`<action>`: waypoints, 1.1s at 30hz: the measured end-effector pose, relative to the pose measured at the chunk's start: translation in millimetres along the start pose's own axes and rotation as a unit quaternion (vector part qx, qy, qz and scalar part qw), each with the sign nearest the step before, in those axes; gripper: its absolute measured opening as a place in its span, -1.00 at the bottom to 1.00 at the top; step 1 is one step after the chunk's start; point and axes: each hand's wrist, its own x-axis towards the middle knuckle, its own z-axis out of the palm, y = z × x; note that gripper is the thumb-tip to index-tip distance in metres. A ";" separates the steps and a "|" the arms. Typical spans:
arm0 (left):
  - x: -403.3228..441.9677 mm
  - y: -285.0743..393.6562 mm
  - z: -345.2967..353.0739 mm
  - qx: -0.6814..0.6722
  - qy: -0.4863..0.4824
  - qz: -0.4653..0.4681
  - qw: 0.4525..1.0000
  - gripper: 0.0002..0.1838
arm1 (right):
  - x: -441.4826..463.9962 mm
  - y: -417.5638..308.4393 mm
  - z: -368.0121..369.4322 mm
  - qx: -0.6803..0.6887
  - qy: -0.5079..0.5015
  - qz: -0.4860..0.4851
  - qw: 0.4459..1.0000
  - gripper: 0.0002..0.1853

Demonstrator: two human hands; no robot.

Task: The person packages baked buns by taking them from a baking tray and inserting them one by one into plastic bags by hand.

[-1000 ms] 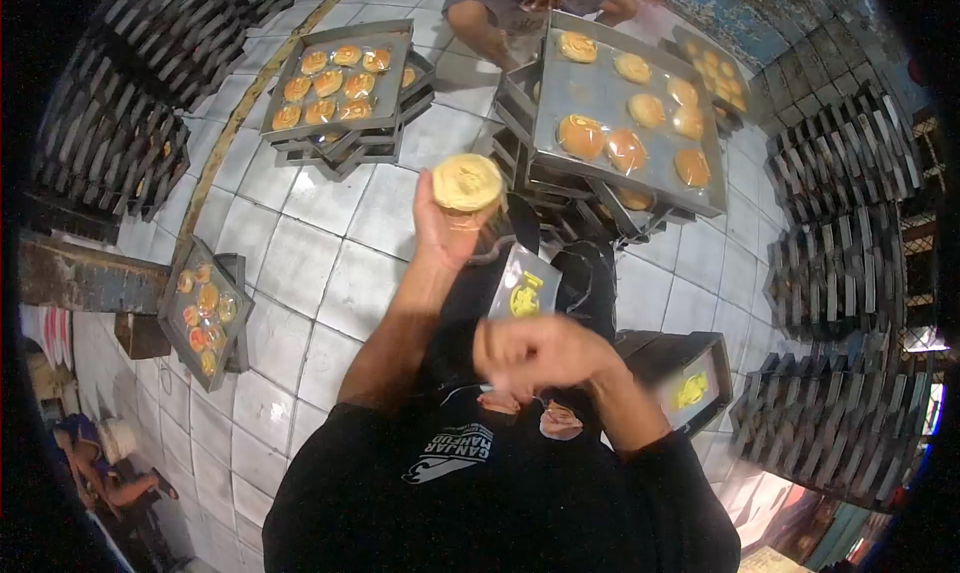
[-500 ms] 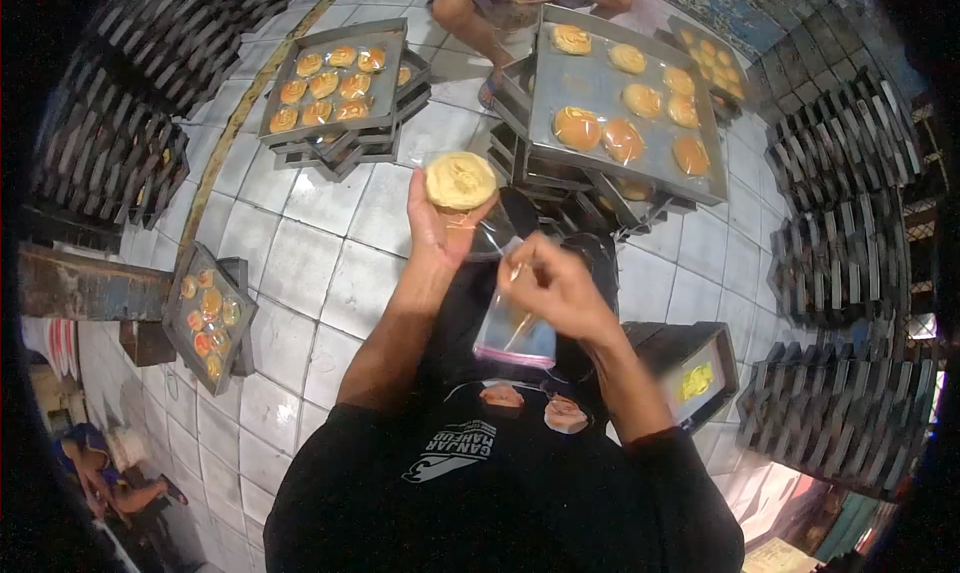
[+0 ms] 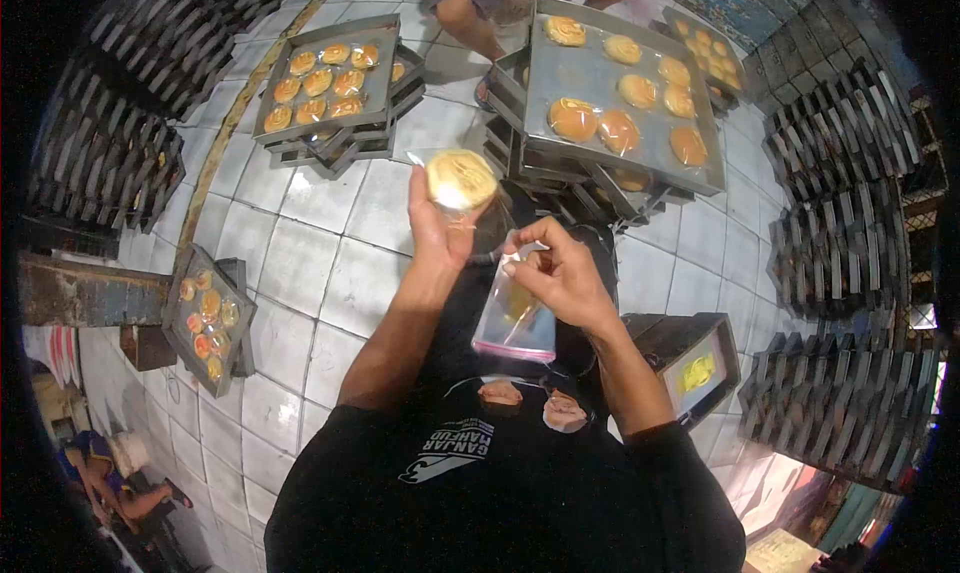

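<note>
My left hand [image 3: 436, 231] cups a round, golden-yellow swirled bun [image 3: 462, 178], clear film around it; its fingers lie beneath, mostly hidden, so I can't tell their spacing. An open, level palm should suit it best, as squeezing could dent the soft top. Just beside, my right hand [image 3: 562, 275] has thumb and forefinger closed on the upper end of a flat, clear plastic bag [image 3: 516, 321] with a pink edge. A light fingertip pinch should part thin film without creasing it; I can't tell if I've one layer. Beyond my right fingers sits a square grey metal tray [image 3: 625, 160] of glossy buns; beyond my left, a smaller one [image 3: 389, 68].
</note>
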 end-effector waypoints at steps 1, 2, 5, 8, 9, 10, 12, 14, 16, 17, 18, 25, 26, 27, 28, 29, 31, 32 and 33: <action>-2.5 -4.1 3.3 0.002 0.006 0.007 1.000 -0.33 | 5.4 1.2 2.3 0.000 -0.001 -0.002 1.000 -0.79; -4.0 -9.7 4.6 -0.010 0.019 -0.008 1.000 -0.34 | 8.2 2.4 10.4 -0.027 0.006 -0.056 0.998 -0.77; -0.7 -28.1 5.8 0.019 0.012 -0.025 0.999 -0.36 | 8.5 18.0 19.5 -0.138 0.005 -0.125 0.982 -0.85; 3.6 -15.6 9.4 0.021 0.022 0.015 0.999 -0.38 | -14.2 -19.1 4.3 0.166 -0.349 0.024 0.922 -0.75; 2.0 -9.4 4.8 0.025 0.026 0.021 0.999 -0.38 | -29.2 -16.4 7.1 0.215 -0.389 0.057 0.894 -0.79; 5.1 0.5 0.1 0.025 0.020 0.013 0.999 -0.38 | -29.6 -11.8 5.4 0.163 -0.289 0.030 0.943 -0.85; 4.0 2.2 -4.0 0.019 0.014 0.016 1.000 -0.36 | -18.2 10.2 0.3 0.053 -0.089 0.016 0.994 -0.82; -5.2 -3.7 3.6 0.012 0.013 0.023 1.000 -0.32 | -7.8 14.7 3.2 0.147 0.012 0.027 0.989 -0.67; -12.0 -11.3 5.1 0.023 0.011 0.003 1.000 -0.31 | -2.0 -1.0 11.1 0.051 0.008 -0.013 0.999 -0.68; -13.7 -17.3 7.2 0.029 0.007 -0.021 0.999 -0.31 | 0.4 -5.3 13.5 -0.052 0.005 -0.051 0.997 -0.68; -13.9 -23.9 10.4 0.013 -0.011 -0.028 0.999 -0.31 | 4.1 2.3 18.0 -0.076 -0.003 -0.068 0.995 -0.77; 4.7 -7.2 2.0 -0.002 -0.041 -0.001 0.999 -0.32 | -20.0 3.4 9.4 0.054 -0.115 -0.072 0.989 -0.85; 5.5 -7.2 -0.3 -0.012 -0.043 -0.005 0.999 -0.31 | -13.5 -1.6 4.9 -0.073 -0.026 -0.035 0.996 -0.80; 3.4 -9.4 1.2 -0.010 -0.043 -0.007 0.999 -0.31 | -10.7 0.3 6.0 -0.072 -0.023 -0.034 0.997 -0.80; 1.6 -11.5 3.3 -0.016 -0.044 -0.010 0.999 -0.30 | -5.9 3.3 8.6 -0.056 0.006 -0.054 0.997 -0.76; -1.8 -13.3 4.0 -0.020 -0.042 -0.013 0.999 -0.29 | -2.6 5.1 11.7 -0.039 0.034 -0.072 0.996 -0.70; -10.9 -17.0 13.2 -0.010 -0.044 -0.033 0.998 -0.27 | 0.6 -1.2 13.6 -0.074 0.008 -0.068 0.995 -0.63; -14.3 -20.1 19.4 0.010 -0.036 -0.036 0.999 -0.27 | 3.9 3.2 16.1 -0.107 0.012 -0.104 0.989 -0.67; -17.1 -21.8 23.2 0.027 -0.025 -0.037 0.999 -0.27 | 6.4 6.8 18.3 -0.139 0.013 -0.140 0.980 -0.71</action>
